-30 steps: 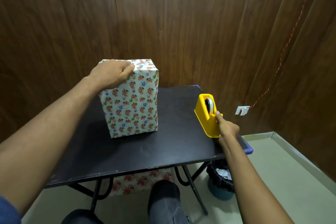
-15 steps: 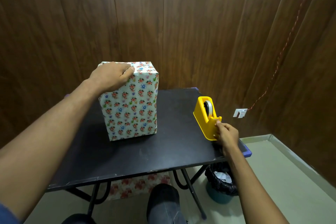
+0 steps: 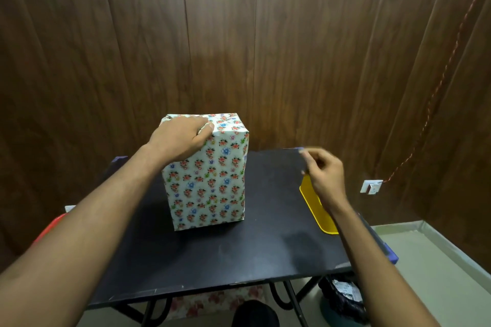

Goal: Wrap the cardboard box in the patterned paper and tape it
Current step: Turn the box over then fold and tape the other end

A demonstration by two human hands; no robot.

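The wrapped box (image 3: 207, 175) stands upright on the desk (image 3: 239, 252), left hand (image 3: 180, 138) pressing its top, left of the raised right hand (image 3: 322, 172), whose fingers seemingly pinch tape.

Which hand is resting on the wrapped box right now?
The left hand, lying on the top near edge of the wrapped box. The right hand is raised apart, above the yellow tape dispenser.
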